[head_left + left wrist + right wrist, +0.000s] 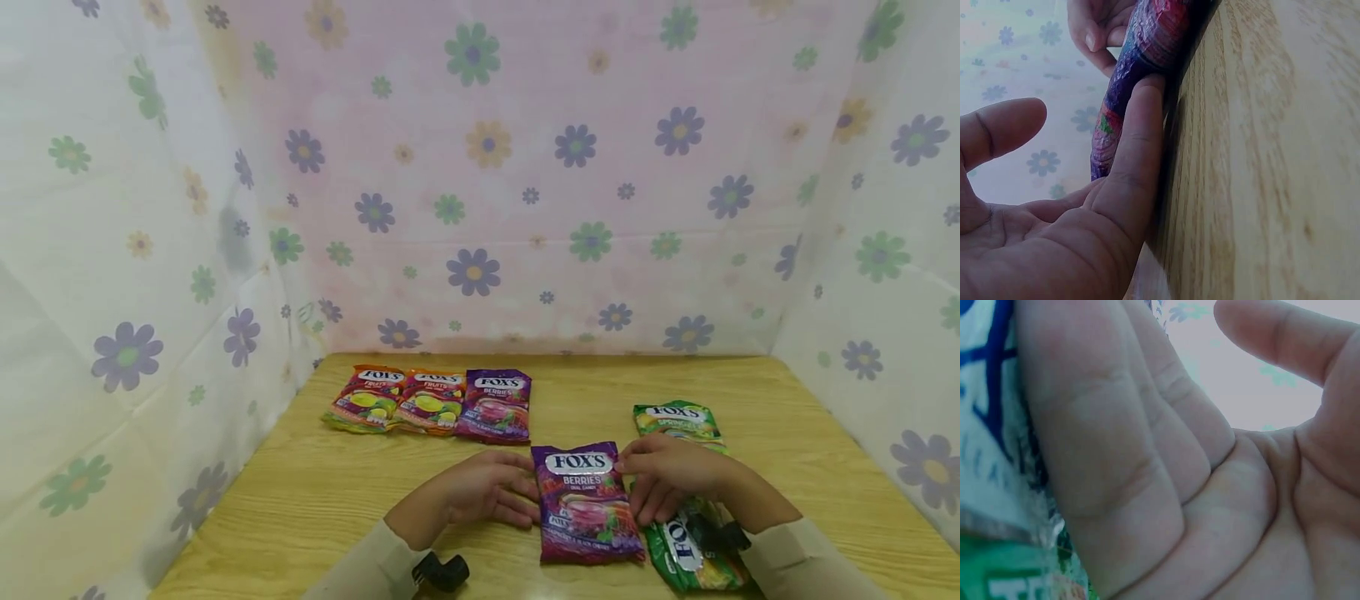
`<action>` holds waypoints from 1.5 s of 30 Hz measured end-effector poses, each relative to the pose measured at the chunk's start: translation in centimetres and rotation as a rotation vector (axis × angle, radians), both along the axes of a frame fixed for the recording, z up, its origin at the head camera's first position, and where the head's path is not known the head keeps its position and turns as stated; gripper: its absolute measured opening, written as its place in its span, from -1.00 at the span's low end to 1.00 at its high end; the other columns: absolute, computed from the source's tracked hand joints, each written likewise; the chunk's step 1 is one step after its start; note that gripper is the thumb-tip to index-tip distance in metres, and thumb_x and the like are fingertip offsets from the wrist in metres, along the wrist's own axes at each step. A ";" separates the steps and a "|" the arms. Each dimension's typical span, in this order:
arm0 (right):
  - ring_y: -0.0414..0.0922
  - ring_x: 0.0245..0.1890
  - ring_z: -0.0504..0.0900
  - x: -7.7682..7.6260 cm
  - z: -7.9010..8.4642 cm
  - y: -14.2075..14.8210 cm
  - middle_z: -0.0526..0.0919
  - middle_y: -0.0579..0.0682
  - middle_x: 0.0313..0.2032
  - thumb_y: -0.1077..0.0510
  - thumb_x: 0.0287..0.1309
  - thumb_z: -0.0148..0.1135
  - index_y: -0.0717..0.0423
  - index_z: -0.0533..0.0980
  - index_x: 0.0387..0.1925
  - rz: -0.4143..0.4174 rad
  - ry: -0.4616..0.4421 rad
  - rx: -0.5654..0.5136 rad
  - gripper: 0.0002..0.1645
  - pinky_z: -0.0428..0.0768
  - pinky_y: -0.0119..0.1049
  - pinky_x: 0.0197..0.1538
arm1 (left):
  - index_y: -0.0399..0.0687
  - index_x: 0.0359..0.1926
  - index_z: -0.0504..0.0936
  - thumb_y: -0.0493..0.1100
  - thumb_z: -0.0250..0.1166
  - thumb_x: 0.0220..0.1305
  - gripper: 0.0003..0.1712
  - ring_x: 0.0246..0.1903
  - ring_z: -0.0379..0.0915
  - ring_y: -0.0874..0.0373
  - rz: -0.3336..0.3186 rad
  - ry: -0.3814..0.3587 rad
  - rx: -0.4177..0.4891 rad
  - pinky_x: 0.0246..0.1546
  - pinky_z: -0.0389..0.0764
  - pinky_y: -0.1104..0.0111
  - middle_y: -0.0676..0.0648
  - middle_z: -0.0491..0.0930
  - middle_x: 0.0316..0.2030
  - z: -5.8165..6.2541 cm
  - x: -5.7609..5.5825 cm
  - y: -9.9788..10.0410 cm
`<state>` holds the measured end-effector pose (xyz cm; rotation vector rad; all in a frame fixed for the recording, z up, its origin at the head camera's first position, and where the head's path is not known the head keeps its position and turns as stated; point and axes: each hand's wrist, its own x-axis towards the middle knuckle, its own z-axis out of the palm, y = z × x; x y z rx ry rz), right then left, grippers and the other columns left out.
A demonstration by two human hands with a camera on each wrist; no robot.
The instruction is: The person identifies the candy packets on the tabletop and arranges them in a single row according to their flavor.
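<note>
A purple candy bag (581, 508) printed "Fox's Berries" lies between the two hands at the front of the table. My left hand (489, 490) is at its left edge; in the left wrist view, extended fingers (1132, 156) touch the bag low against the wood, the thumb held away. At the right edge is my right hand (678, 473), fingertips right by the bag. In the right wrist view its thumb (1279, 334) stands apart from the fingers. Under the right hand and wrist lie green candy bags (678, 412), partly hidden.
Along the back left of the wooden table (360, 483) stand in a row two orange-red Fox's Fruits bags (429, 403) and another purple Berries bag (495, 407). Flower-printed cloth (525, 167) walls the table at the back and both sides.
</note>
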<state>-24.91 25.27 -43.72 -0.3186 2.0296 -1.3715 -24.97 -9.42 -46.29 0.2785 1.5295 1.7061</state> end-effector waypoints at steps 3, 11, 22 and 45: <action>0.11 -0.38 0.81 -0.1 0.1 -0.1 0.79 0.28 -0.30 -0.12 0.52 0.08 0.36 0.40 0.30 -0.006 0.004 -0.008 -0.35 0.78 -0.08 -0.35 | -0.32 0.49 0.24 -0.23 0.14 0.45 -0.34 -0.10 0.75 -0.02 0.015 0.001 0.006 0.03 0.75 0.10 -0.24 0.68 0.03 -0.2 -0.1 0.0; 0.13 -0.30 0.81 0.1 0.8 0.0 0.78 0.29 -0.24 -0.11 0.52 0.09 0.42 0.25 0.41 -0.044 0.000 -0.067 -0.23 0.80 -0.04 -0.27 | -0.22 0.52 0.25 -0.23 0.17 0.42 -0.30 -0.16 0.76 0.04 0.060 0.009 0.029 -0.01 0.76 0.17 -0.25 0.72 0.03 0.1 -0.1 -0.1; 0.15 -0.27 0.82 -0.3 2.2 0.4 0.78 0.25 -0.23 -0.12 0.56 0.04 0.45 0.17 0.47 -0.067 0.075 -0.066 -0.19 0.80 0.00 -0.23 | -0.21 0.52 0.26 -0.27 0.14 0.46 -0.35 -0.24 0.76 0.10 0.133 0.043 0.052 -0.08 0.77 0.27 -0.30 0.68 0.08 1.3 -0.5 0.8; 0.11 -0.24 0.83 -2.8 6.3 -1.2 0.79 0.18 -0.16 -0.17 0.51 0.10 0.43 0.32 0.41 -0.189 0.287 0.022 -0.19 0.80 0.02 -0.17 | -0.33 0.34 0.49 -0.22 0.18 0.45 -0.49 -0.20 0.74 0.07 0.345 0.309 -0.023 -0.04 0.77 0.21 -0.26 0.65 0.04 5.4 -3.2 2.3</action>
